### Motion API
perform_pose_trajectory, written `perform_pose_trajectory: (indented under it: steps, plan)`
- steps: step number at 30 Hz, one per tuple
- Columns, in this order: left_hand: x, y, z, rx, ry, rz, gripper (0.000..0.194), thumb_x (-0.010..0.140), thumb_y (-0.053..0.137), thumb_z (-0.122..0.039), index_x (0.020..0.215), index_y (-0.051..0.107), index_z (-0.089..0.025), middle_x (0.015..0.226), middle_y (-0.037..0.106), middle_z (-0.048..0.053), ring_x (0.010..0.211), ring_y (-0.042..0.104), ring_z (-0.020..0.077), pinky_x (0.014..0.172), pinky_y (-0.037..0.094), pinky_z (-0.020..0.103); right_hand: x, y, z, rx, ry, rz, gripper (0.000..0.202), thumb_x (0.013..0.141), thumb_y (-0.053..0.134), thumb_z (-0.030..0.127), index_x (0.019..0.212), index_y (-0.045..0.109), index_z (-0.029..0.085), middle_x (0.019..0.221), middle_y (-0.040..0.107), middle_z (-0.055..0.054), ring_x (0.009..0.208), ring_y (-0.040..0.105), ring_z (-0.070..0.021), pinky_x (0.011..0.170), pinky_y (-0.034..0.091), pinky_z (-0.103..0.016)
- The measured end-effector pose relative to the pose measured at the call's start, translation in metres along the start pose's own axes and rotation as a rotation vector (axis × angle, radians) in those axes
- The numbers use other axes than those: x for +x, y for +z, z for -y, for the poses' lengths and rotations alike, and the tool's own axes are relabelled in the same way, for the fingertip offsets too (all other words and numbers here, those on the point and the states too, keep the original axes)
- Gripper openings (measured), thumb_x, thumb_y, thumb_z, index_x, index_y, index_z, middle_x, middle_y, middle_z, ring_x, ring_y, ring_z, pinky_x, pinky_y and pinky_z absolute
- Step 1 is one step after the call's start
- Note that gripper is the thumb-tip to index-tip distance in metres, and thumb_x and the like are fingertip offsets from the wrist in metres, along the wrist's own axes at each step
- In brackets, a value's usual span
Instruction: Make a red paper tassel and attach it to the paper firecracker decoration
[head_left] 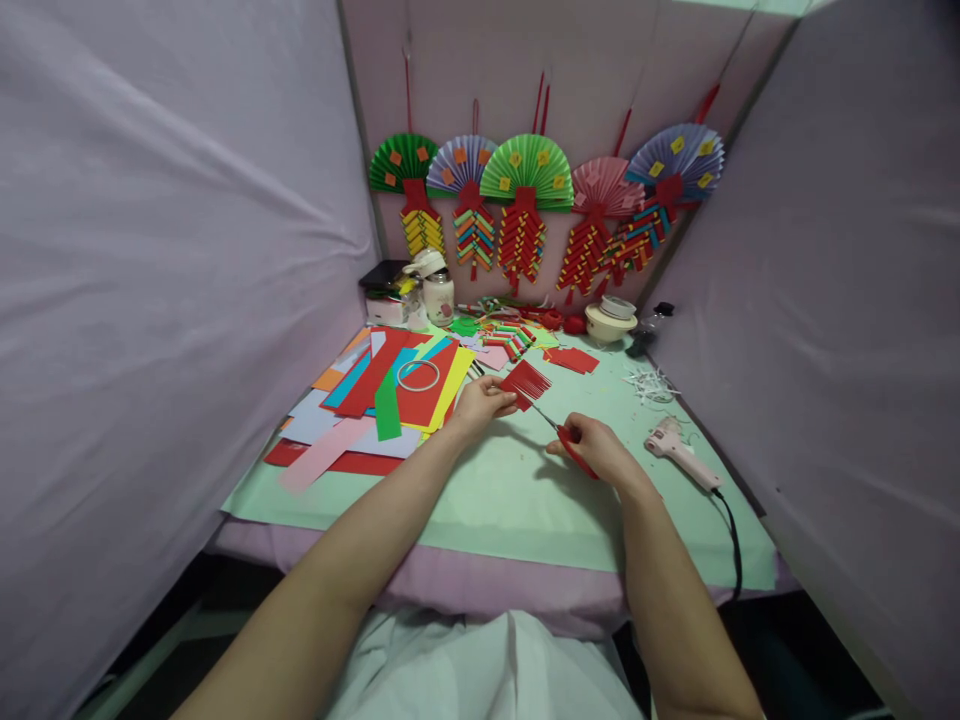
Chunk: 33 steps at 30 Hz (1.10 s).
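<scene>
A small piece of red paper, its far edge cut into a fringe of thin strips, is pinched in my left hand above the table. My right hand is closed round the red handles of a pair of scissors. The scissor blades point up and left, and their tips meet the near edge of the red paper. How far the blades are parted cannot be made out. Left of my left hand lies a pile of coloured paper sheets and strips, with a white ring on top.
A pale pink glue gun with a black cord lies at the right, near white scraps. Along the back are a lidded jar, folded paper pieces, red cut paper and a cream bowl. Paper fans hang behind.
</scene>
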<state>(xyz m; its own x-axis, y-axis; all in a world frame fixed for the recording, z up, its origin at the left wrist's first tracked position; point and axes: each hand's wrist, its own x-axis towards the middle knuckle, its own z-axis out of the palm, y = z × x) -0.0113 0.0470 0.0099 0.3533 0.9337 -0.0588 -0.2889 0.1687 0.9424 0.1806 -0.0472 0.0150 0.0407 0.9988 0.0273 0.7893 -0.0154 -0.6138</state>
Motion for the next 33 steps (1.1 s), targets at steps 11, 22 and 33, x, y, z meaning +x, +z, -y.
perform_pose_trajectory:
  steps: [11, 22, 33]
  plan:
    - [0.0, 0.0019, 0.0, 0.027, 0.012, -0.035, 0.025, 0.066, 0.074, -0.011, 0.08, 0.053, -0.012, 0.063, 0.058, -0.001, 0.065, 0.062, 0.0116, 0.071, 0.054, 0.028, -0.0005, 0.002, 0.0002, -0.03, 0.006, -0.001, 0.036, 0.067, 0.062, 0.053, 0.066, 0.046, 0.02, 0.06, 0.054, 0.003, 0.055, 0.04, -0.0117, 0.05, 0.029, -0.023]
    - [-0.0002, 0.0007, 0.0009, 0.056, 0.072, -0.008, 0.031, 0.06, 0.078, -0.022, 0.079, 0.055, -0.012, 0.072, 0.064, 0.004, 0.069, 0.062, 0.013, 0.072, 0.052, 0.028, 0.0003, 0.0027, 0.0001, -0.031, 0.02, 0.017, 0.034, 0.068, 0.062, 0.052, 0.07, 0.047, 0.021, 0.065, 0.057, 0.002, 0.058, 0.045, -0.013, 0.052, 0.031, -0.024]
    - [-0.0033, 0.0032, -0.0031, 0.012, 0.077, -0.071, 0.031, 0.062, 0.078, -0.019, 0.081, 0.053, -0.013, 0.071, 0.064, 0.003, 0.07, 0.063, 0.0139, 0.075, 0.053, 0.031, 0.0008, 0.0043, -0.0038, -0.004, 0.008, 0.011, 0.035, 0.067, 0.062, 0.052, 0.07, 0.047, 0.02, 0.066, 0.057, 0.001, 0.058, 0.044, -0.0133, 0.052, 0.03, -0.024]
